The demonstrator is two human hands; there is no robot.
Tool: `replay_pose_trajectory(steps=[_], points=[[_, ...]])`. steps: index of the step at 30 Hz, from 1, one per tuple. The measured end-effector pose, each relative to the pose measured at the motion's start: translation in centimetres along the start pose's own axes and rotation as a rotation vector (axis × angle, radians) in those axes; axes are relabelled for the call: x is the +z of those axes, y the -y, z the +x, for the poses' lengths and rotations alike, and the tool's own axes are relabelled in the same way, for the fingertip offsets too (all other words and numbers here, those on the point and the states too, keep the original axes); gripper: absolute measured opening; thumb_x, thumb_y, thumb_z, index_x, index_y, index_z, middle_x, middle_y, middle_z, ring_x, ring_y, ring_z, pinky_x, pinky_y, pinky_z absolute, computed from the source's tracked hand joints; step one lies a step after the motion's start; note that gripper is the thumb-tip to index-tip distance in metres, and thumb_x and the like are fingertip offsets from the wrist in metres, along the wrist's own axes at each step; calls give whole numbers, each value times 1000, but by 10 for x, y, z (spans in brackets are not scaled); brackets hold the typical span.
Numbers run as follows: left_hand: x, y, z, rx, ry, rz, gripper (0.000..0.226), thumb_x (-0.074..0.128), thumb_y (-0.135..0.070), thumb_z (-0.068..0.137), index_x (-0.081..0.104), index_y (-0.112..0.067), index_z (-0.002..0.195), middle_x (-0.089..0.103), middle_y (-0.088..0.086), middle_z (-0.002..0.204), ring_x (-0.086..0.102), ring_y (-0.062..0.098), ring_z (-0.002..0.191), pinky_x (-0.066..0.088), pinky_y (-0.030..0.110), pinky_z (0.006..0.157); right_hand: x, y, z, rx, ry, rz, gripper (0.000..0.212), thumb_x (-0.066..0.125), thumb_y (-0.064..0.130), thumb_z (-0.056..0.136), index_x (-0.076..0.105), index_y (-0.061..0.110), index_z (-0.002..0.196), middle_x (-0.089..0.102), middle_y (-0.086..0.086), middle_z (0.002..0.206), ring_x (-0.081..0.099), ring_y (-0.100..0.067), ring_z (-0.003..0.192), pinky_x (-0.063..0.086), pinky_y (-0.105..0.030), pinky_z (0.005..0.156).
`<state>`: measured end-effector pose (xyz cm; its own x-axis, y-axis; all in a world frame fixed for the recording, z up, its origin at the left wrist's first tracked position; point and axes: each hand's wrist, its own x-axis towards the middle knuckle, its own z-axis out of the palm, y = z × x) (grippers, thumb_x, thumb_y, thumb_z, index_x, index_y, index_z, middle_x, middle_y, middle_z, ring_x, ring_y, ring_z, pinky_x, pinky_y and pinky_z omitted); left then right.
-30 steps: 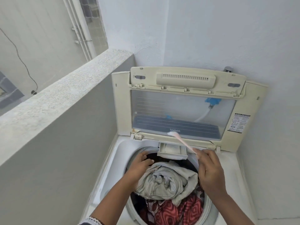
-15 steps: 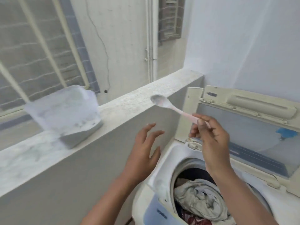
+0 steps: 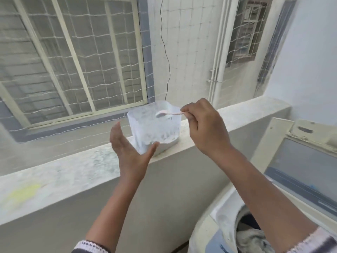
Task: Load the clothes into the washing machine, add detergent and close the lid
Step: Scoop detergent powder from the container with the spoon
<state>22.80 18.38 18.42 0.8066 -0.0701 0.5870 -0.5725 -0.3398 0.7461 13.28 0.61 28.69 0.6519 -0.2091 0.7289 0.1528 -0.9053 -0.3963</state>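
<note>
I see a balcony corner w/ a low concrete ledge [image 3: 87,167] running left to right. A translucent plastic detergent bag [image 3: 155,128], open at the top and dusted w/ white powder inside, sits upright on the ledge, roughly centre of view.

The right hand [image 3: 204,128] pinches the end of a thin pink spoon [image 3: 168,114] btwn thumb and fingertips; the spoon's bowl is inside the bag's mouth, near the top. I can't tell whether there's powder in it, the view is blurred.

The left hand [image 3: 127,152] is released, palm turned toward the bag, fingers straight, thumb spread. It sits just beside the bag's lower left corner; the thumb overlaps the bag's bottom edge, but I can't tell if it's touching. It grips nothing.

At lower right is the top-load washing machine [image 3: 215,227], white w/ a pale blue front panel. Its lid [image 3: 300,165] stands raised, w/ a grey see-through window. In the drum opening I see the clothes [image 3: 253,238], pale grey-beige fabric, only partly in frame.

Beyond the ledge: netting over a building wall, a large window [image 3: 73,57] w/ cream frames, a thin black cable [image 3: 166,52] hanging down, and white pipes [image 3: 218,57]. Patterned sleeve cuffs show at both wrists along the bottom edge.
</note>
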Motion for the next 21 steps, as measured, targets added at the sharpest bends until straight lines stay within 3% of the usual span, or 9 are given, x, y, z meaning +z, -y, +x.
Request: replay_pose_trajectory(steps=[2,4,7,9,12,16,18,21], points=[[-4,17,8,-136,156,-58,133,83,-59,64,-7,-27,157,-1,-15,161,-1,-2,147,8,23,121,5,7,0,9,30,-57,20,51,10,100,69,8,107,53,-9,91,55,-28,79,47,-38,63],[-3,25,17,-220,305,-84,143,85,-60,56,-15,-35,154,-2,-9,165,4,6,151,14,39,124,6,8,-3,25,45,-84,20,51,11,100,69,9,108,51,-8,90,54,-27,79,45,-36,62],[-3,29,32,-255,436,-178,149,94,-50,53,-22,-50,147,8,-7,166,14,8,151,22,34,119,6,12,-4,44,68,-111,21,51,12,100,69,9,111,50,-5,90,48,-22,76,40,-33,62],[-3,29,37,-206,458,-218,143,96,-42,55,-12,-53,148,19,-14,163,23,5,147,28,25,111,5,15,-3,48,84,-134,21,51,13,101,69,10,111,50,-6,90,48,-22,76,41,-33,62],[-1,32,36,-109,407,-264,118,95,-24,57,20,-52,144,41,-24,144,42,-7,129,43,22,100,4,17,-4,41,101,-197,19,50,10,100,68,10,108,51,-8,91,52,-27,79,48,-39,61],[-2,34,27,53,395,-243,121,92,-11,56,21,-47,146,32,-24,148,35,-6,134,42,3,88,5,16,-11,38,123,-385,22,55,-5,88,66,6,104,50,-8,90,43,-23,78,42,-34,52],[-2,33,23,131,399,-231,121,93,-12,56,21,-45,148,29,-22,151,31,-3,139,40,6,95,5,16,-19,19,111,-483,26,60,-12,78,66,4,98,51,-9,86,42,-22,74,33,-29,48],[-2,30,20,259,396,-175,119,96,-22,58,23,-33,151,26,-10,157,27,13,146,33,25,113,4,20,-29,-31,54,-561,34,67,-17,62,67,3,89,54,-11,78,51,-28,67,26,-24,47]])
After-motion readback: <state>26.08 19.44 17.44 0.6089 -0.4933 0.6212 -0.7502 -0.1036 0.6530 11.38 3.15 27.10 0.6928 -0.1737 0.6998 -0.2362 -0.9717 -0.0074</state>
